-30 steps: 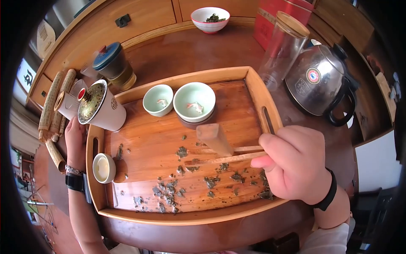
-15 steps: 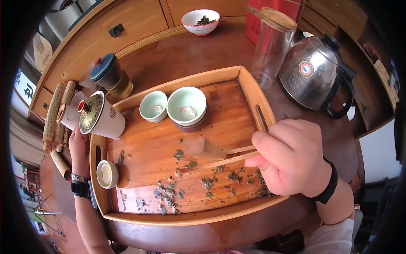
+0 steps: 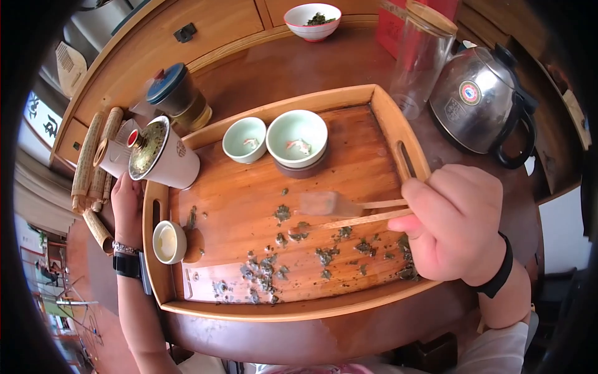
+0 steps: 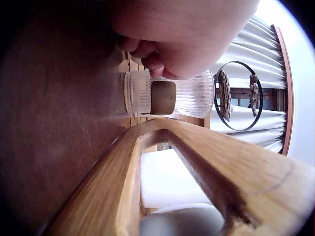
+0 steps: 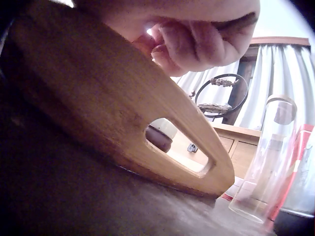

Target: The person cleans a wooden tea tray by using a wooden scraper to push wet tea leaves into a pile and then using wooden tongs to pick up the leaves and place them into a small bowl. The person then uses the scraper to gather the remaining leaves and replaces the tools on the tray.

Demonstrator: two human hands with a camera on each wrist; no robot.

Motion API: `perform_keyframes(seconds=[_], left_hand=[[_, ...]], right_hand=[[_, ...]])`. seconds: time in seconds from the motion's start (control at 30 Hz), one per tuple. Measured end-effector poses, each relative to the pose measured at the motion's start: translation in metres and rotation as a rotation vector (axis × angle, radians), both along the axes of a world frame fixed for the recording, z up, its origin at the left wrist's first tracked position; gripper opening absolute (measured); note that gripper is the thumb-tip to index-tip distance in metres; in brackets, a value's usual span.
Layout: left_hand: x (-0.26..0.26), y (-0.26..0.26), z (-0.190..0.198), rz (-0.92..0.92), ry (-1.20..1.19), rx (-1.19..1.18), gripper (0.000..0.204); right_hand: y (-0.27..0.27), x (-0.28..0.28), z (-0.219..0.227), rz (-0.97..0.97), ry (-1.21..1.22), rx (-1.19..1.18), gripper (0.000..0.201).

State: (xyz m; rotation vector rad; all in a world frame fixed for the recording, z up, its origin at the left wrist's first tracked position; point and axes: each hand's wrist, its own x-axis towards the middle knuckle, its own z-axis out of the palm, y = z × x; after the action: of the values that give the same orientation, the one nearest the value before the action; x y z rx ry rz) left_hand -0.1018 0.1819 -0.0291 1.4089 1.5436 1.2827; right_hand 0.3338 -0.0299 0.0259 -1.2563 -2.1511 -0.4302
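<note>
Wooden tongs [image 3: 367, 220], pinched between the curled fingers of the right hand [image 3: 458, 227], reach low over the middle of a wooden tray [image 3: 299, 310], one tip blurred as a brown block. Wet tea leaves [image 3: 265, 271] lie scattered across the tray floor, thickest toward the near edge.

On the desk [image 3: 243, 68] past the tray's left end, the left hand [image 3: 126, 199] rests with fingers loosely curled and gripping nothing, near a ribbed glass [image 4: 189, 96] with a brown band. Inside the tray, toward its far edge, sit a small celadon cup [image 3: 245, 141] and a larger celadon bowl [image 3: 297, 138] on a dark base, each with a fish figure inside. A small cup [image 3: 169, 242] of pale liquid stands by the left handle.

At the far left corner is a white lidded mug [image 3: 177, 159], its red-knobbed lid patterned green and gold, its brown side mark too small to read. Behind it is a blue-lidded pitcher [image 3: 180, 100]; bamboo-slip scrolls [image 3: 87, 168] lie at the desk's left edge.

A steel kettle [image 3: 470, 103] to the right bears a round sticker and pale lettering, both illegible. Beside it are a glass canister [image 3: 423, 75] and a red box [image 3: 391, 28]; a red-rimmed bowl [image 3: 313, 25] of leaves sits at the far edge.
</note>
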Motion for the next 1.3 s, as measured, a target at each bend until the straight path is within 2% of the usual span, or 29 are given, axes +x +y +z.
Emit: perform_keyframes(seconds=[0.03,0.07,0.17,0.43,0.53,0.6,0.77,0.83,1.03,1.17,1.3], left_hand=[[-0.007,0.007,-0.008,-0.017,-0.026,0.064,0.028],[0.003,-0.001,0.001,0.003,-0.066,-0.017,0.027],[0.005,-0.001,0.001,0.0,-0.115,-0.039,0.023],[0.007,-0.002,0.001,-0.009,-0.229,-0.059,0.016],[0.006,-0.001,0.001,-0.007,-0.202,-0.088,0.015],[0.012,-0.007,0.005,0.012,-0.214,-0.101,0.014],[0.014,-0.009,0.008,0.028,-0.169,-0.107,0.015],[0.011,-0.004,0.004,0.037,-0.175,-0.117,0.016],[0.016,-0.009,0.008,0.042,-0.128,-0.122,0.013],[0.018,-0.011,0.01,0.071,-0.093,-0.118,0.014],[0.015,-0.012,0.01,0.044,-0.115,-0.121,0.014]], right_hand=[[-0.001,-0.001,0.001,-0.001,0.003,-0.014,0.023],[-0.002,-0.001,0.002,-0.001,0.006,-0.028,0.023],[-0.002,-0.003,0.001,-0.013,-0.004,-0.033,0.03],[-0.005,-0.003,0.013,-0.004,-0.041,-0.085,0.027],[-0.007,-0.001,0.019,-0.012,-0.085,-0.091,0.024],[-0.009,0.0,0.025,-0.081,-0.118,-0.108,0.022],[-0.01,0.003,0.03,-0.079,-0.13,-0.098,0.02],[-0.013,0.005,0.031,-0.182,-0.11,-0.181,0.021],[-0.019,0.001,0.037,-0.253,-0.115,-0.247,0.02],[-0.024,0.008,0.042,-0.336,-0.109,-0.352,0.026],[-0.027,0.004,0.043,-0.342,-0.124,-0.318,0.03]])
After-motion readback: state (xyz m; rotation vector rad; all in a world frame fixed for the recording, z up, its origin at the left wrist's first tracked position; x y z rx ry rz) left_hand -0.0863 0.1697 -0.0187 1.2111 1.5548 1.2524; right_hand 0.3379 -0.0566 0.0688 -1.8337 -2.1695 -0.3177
